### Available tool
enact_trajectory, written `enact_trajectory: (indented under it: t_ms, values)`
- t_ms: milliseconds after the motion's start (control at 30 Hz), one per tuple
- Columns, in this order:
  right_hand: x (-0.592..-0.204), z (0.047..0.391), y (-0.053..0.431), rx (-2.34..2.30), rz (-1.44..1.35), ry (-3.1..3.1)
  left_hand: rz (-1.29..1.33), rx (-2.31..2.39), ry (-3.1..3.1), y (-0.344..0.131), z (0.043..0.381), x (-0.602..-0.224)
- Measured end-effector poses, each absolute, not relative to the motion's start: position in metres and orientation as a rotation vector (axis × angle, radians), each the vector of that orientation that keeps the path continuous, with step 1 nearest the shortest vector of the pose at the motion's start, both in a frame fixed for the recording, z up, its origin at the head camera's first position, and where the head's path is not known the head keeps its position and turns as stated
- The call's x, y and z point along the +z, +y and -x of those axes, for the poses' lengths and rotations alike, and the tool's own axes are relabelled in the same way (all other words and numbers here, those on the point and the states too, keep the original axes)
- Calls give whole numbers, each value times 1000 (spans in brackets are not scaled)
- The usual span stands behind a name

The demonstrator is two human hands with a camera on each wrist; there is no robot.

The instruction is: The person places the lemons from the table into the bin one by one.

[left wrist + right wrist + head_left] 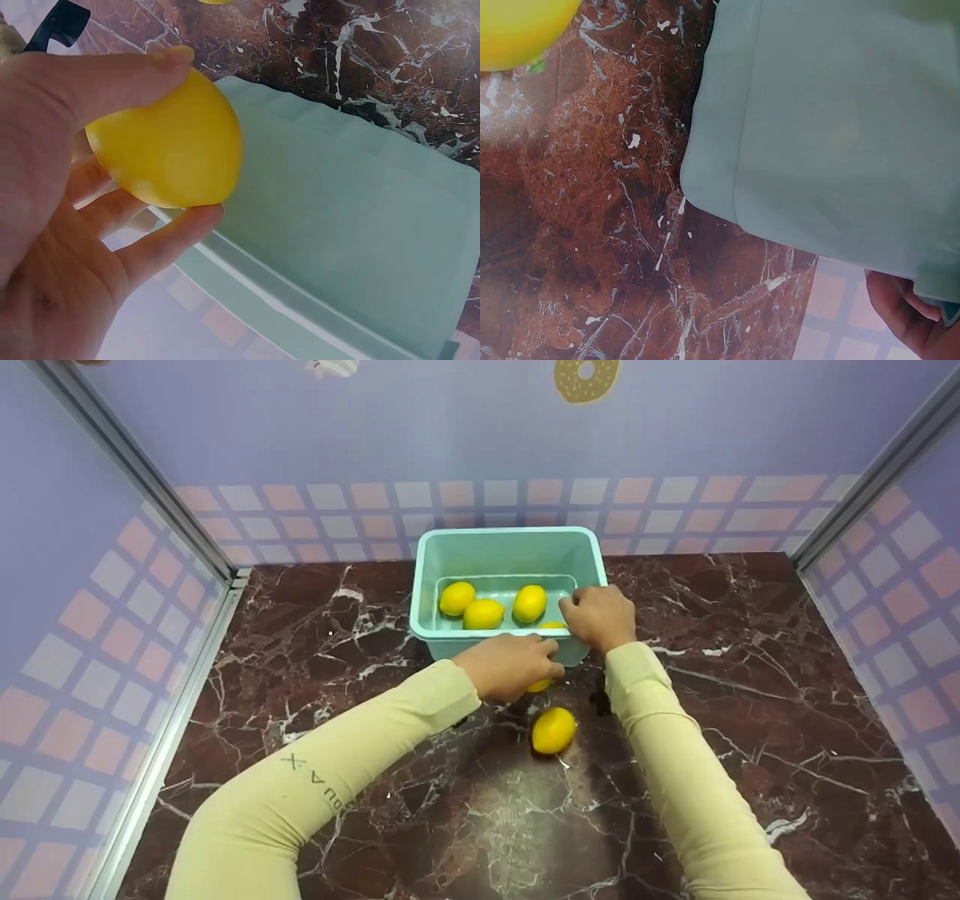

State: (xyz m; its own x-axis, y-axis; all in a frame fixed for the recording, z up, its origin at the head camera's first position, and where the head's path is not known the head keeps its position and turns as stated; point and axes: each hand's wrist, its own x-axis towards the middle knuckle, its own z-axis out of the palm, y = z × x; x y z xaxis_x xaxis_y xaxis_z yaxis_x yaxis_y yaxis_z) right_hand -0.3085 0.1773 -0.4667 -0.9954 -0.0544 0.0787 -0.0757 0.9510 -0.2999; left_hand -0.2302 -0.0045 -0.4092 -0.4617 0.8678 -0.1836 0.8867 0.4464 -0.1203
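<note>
My left hand (511, 666) holds a yellow lemon (176, 146) just outside the front wall of a light teal plastic bin (510, 531). In the left wrist view the thumb lies over the top of this lemon and the fingers support it from below. At the bin's right side, my right hand (602, 617) grips the rim, its fingers (900, 311) curled at the edge in the right wrist view. Inside the bin lie several lemons (484, 614), one partly hidden by the front rim. Another lemon (553, 730) rests on the tabletop in front of the bin.
The dark red marbled tabletop (750, 697) carries the bin near its back edge. A tiled-pattern back wall (480, 442) rises behind the bin. Side panels (82, 607) enclose the table at left and right.
</note>
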Motion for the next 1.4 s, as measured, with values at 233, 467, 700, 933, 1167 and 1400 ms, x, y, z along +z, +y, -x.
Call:
enact_trajectory:
  t_ms: [233,467,700,933,1167,1400]
  values:
    - [-465,310,178,474,-103,-3033,-1592,-309,2594,-2,230,-400]
    - [-467,309,181,480,-68,-3027,-1592,-317,2590,0,232,-394]
    - [-467,309,180,480,-94,-3030,-1593,-332,2602,1,234,-388]
    - [-468,309,180,475,-89,-3041,-1580,-319,2619,2,237,-379]
    - [-467,309,181,469,-81,-3064,-1563,-304,2645,0,243,-372]
    - [-467,309,179,470,-102,-3065,-1491,-310,2669,-5,247,-364]
